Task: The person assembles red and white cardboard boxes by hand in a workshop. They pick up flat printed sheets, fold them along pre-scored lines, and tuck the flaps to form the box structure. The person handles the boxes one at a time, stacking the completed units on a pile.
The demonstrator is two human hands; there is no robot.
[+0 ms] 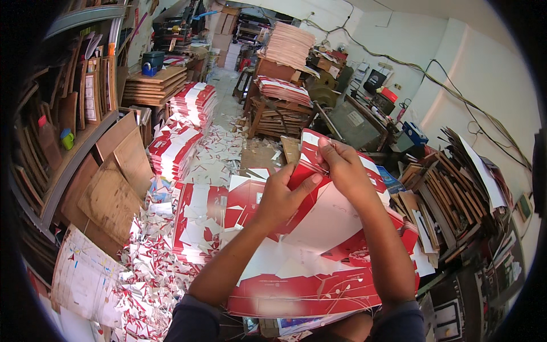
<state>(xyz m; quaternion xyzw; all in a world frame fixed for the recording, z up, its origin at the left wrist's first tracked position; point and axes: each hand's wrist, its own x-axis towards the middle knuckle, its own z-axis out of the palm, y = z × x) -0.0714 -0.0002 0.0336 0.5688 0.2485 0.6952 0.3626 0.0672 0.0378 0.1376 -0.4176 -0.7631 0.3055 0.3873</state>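
Both my hands grip a stack of red-and-white printed cardboard box blanks (336, 219), raised at its far edge. My left hand (286, 196) is closed around the left edge, its thumb lying over a red flap. Further along the same edge, my right hand (340, 165) pinches the blanks near a corner, fingers bent and thumb pressed in. What lies between its fingertips is partly hidden. Beneath them more red-and-white blanks (302, 293) are spread in front of me, with thin offcut strips on top.
Red and white paper scraps (148, 273) heap at the left, beside another pile of blanks (196, 219). Further stacks of blanks (174, 145) stand behind. Wooden boards (114, 196) lean against a left shelf (85, 142). Dark-edged boards (450, 199) crowd the right side.
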